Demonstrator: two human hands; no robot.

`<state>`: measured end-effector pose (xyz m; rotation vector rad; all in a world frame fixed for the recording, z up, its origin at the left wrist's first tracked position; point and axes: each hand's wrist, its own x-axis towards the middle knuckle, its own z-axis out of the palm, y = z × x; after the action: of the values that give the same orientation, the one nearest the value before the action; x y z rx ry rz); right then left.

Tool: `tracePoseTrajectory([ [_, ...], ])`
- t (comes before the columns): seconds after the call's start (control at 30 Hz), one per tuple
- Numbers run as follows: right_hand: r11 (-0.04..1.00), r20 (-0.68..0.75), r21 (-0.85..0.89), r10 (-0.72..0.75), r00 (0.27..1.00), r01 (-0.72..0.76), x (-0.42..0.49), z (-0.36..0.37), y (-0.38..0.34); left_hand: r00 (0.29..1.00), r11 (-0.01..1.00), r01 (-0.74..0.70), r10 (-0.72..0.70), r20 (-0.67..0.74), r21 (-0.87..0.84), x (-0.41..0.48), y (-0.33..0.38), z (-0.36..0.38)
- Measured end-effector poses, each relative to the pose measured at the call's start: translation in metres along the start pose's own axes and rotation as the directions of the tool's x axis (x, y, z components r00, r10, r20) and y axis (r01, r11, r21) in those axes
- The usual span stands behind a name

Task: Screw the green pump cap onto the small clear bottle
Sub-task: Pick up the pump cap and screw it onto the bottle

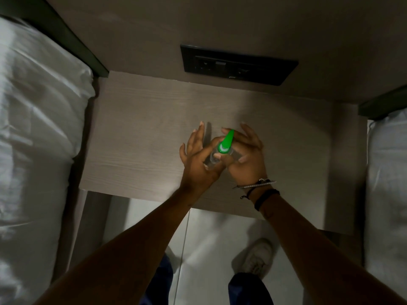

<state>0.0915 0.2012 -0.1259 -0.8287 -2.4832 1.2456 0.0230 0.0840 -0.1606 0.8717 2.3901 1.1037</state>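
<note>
Both hands (pixel 199 164) (pixel 244 159) grip clear bottle (pixel 211 159), green pump cap (pixel 225 143) atop

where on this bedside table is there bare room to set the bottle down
The table is bare to the left of the hands, toward the bed, and behind them up to the wall socket. It is crowded only at the middle, where the left hand and right hand close around the bottle.

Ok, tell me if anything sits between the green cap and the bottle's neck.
Nothing visible does. The green pump cap already sits on the small clear bottle, with the left hand and right hand around them.
</note>
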Motion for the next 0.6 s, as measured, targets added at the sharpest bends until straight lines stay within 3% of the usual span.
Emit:
tracePoseTrajectory([
  [0.17,0.998,-0.087,-0.049,0.042,0.995,-0.046,-0.007,0.007,-0.004,1.000,1.000,0.014,-0.014,0.014,-0.019,-0.001,0.001,0.000],
  [0.33,0.987,-0.093,-0.120,0.098,0.991,-0.109,-0.010,0.001,-0.012,0.980,0.998,0.042,-0.034,0.196,-0.039,0.015,-0.003,-0.012],
  [0.5,0.979,-0.029,-0.177,0.095,0.995,-0.098,-0.012,-0.029,-0.008,0.846,0.992,-0.105,0.051,0.530,0.074,0.055,-0.008,-0.037],
  [0.6,0.974,-0.034,-0.226,0.001,0.999,-0.009,-0.008,-0.043,-0.016,0.778,0.987,-0.124,0.034,0.627,0.100,0.070,-0.008,-0.044],
])
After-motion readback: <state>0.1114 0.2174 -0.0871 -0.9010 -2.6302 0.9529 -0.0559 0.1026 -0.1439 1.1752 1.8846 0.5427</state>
